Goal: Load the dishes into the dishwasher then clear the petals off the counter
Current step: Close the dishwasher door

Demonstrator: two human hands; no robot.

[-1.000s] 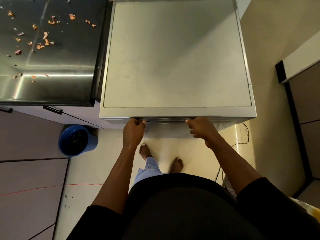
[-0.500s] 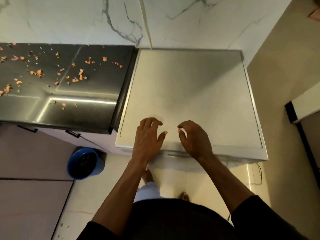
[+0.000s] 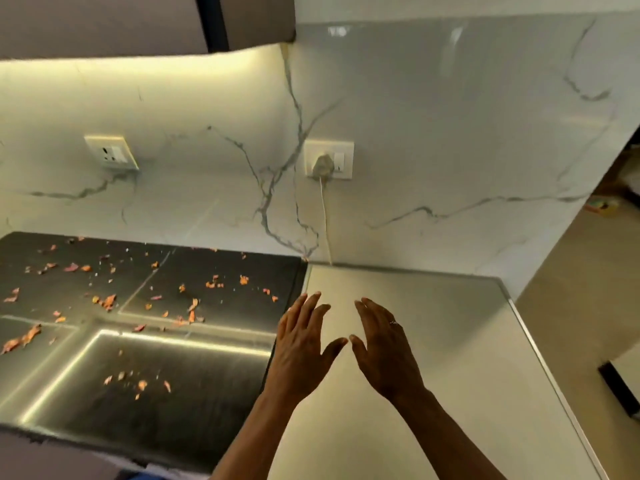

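In the head view, the left hand (image 3: 301,344) and the right hand (image 3: 384,351) are hovering side by side over the near-left part of the dishwasher (image 3: 450,341), whose plain grey top is filling the right of the scene. Both hands are lying flat with fingers straight and spread, thumbs almost meeting, and are holding nothing. Whether the palms are touching the top I cannot tell. No dishes are showing, so the loading step is probably over and the hands are being kept free for the sweeping. The petals (image 3: 187,313) are lying scattered across the dark surface (image 3: 207,403) just left of the dishwasher, from far to near, seemingly all uncleared. A plug (image 3: 322,164) is sitting in the wall socket behind. A second ago both hands were curling around the dishwasher's front lip, with the camera looking straight down. Half a second ago they were resting bent-fingered on its near edge. Now they are opening out and the gaze is lifting towards the wall.
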